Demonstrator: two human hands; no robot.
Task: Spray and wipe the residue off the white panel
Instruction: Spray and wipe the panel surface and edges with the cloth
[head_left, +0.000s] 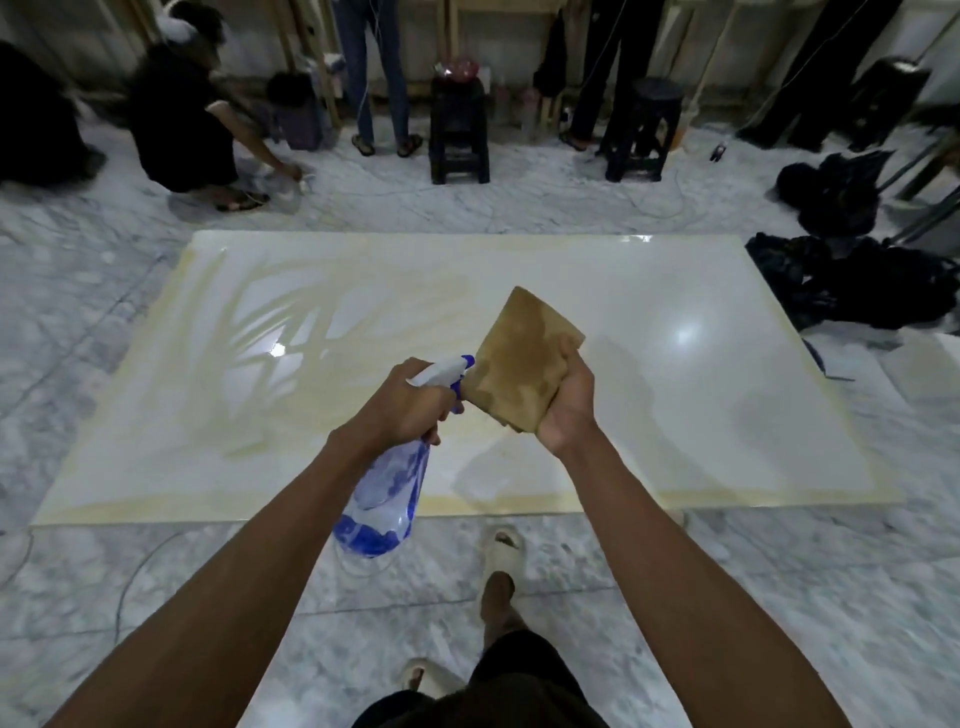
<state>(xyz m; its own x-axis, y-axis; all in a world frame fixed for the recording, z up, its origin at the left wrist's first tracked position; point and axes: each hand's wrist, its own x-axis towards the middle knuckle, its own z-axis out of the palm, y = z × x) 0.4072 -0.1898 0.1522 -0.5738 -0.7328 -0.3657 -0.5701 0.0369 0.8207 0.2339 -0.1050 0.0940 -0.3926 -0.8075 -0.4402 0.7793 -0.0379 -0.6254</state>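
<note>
A large white panel (675, 415) lies flat on the marble floor, smeared with yellowish residue over its left half and along its edges. My left hand (410, 402) grips a clear spray bottle (387, 499) with blue print and a blue-and-white trigger head; the nozzle points right at a folded cloth. My right hand (569, 402) holds that brown, stained cloth (524, 358) upright, a little above the panel's near edge. The right half of the panel looks cleaner and glossy.
My feet in pale sandals (501, 551) stand just before the panel's near edge. Dark bundles of cloth (857, 280) lie at the panel's far right corner. Black stools (460, 132) and several people, one crouching (192, 124), are along the back wall. Cables run over the floor.
</note>
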